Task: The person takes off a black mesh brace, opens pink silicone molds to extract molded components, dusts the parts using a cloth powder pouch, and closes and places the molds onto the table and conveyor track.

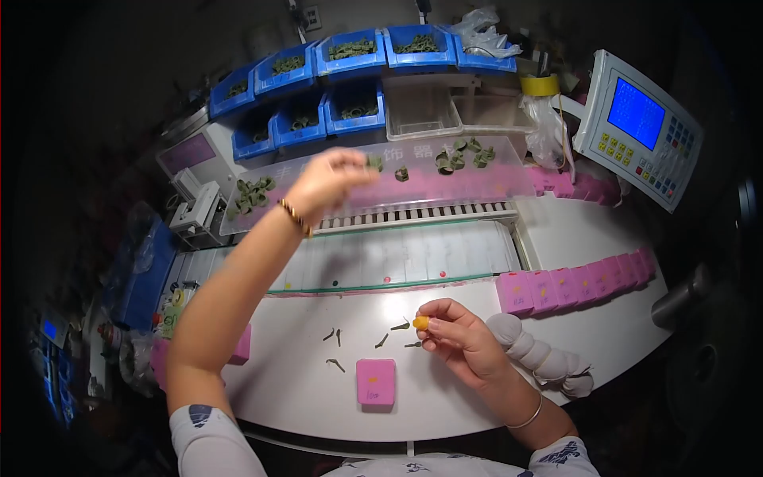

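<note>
White table point(294, 405) across foreground. Clear tray point(509, 175) behind, green curled pieces point(253, 195) in it. Left hand point(327, 181) over tray, fingers bent; motion-blurred, cannot tell if pinching anything. Right hand point(459, 340) above table, thumb and fingertips pinching small yellow piece point(421, 323). Pink block point(376, 382) on table, thin green stems point(335, 365) scattered near it.

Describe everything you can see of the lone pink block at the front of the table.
The pink block is squarish, with softly rounded corners and a matte, foam-like look. Its upper face bears a small yellow-orange mark above dark handwriting, too small to read surely. It looks whole and sits flat on the white table, nearer the person than the scattered green pieces. Neither hand touches it; the right hand is beyond it, to the right.
</note>
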Demonstrator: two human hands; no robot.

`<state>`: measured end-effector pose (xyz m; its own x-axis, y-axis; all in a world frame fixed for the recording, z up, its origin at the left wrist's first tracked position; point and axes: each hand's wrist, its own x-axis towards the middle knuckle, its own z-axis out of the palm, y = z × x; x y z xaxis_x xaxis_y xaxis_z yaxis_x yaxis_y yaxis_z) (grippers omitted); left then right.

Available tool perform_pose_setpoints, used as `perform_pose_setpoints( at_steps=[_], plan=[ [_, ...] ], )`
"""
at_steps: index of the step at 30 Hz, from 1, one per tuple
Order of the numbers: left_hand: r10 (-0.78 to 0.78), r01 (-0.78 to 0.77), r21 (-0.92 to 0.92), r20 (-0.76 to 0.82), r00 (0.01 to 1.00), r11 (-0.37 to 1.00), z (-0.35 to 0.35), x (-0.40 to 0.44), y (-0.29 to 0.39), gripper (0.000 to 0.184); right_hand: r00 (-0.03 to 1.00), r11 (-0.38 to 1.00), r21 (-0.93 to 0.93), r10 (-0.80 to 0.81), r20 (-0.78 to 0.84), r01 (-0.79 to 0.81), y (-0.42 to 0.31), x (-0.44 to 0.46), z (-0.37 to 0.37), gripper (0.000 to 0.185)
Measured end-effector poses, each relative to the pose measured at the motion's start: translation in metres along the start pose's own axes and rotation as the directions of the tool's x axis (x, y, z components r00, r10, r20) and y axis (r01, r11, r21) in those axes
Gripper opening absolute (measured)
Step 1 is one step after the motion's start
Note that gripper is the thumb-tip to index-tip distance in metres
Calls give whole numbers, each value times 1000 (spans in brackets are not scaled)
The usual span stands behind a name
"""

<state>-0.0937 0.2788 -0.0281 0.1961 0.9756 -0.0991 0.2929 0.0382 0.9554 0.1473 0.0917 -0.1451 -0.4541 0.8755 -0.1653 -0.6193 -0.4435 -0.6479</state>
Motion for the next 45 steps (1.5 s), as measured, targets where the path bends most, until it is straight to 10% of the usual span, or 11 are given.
perform_pose_setpoints(
  at_steps=[3, 15, 19, 28, 38, 41, 45],
  plan=[
    [142, -212, -274, -254, 957, 938, 9, 24, 17, 77, 1000, 1000, -12, -5, 2, 5, 4, 0, -2, 21],
    [-57, 166, -709, 176, 983, 685, 79, -115, -54, 45, 979, 968, -147, -198, 45, 202, 2, 0, -2, 22],
    [-9, 72, -696, 94, 996, 715, 85, -170, -53, 37, 885, 765, -458, -447, 129, 453, -1, 3, 1, 21],
    [241, -284, -541, -150, 959, 792, 107, -240, -79, 36, 864, 767, -406, -481, 150, 497, 11, -41, 32, 27],
    [271, -333, -462, -196, 942, 822, 126, -271, -87, 38, 810, 678, -445, -521, 270, 585, 37, -68, 34, 27],
    [240, -302, -465, -189, 952, 832, 126, -278, -87, 35, 765, 595, -497, -585, 271, 631, 42, -73, 37, 30],
    [215, -279, -478, -185, 959, 833, 122, -285, -85, 31, 606, 149, -714, -660, 443, 684, 39, -79, 46, 30]
  ],
)
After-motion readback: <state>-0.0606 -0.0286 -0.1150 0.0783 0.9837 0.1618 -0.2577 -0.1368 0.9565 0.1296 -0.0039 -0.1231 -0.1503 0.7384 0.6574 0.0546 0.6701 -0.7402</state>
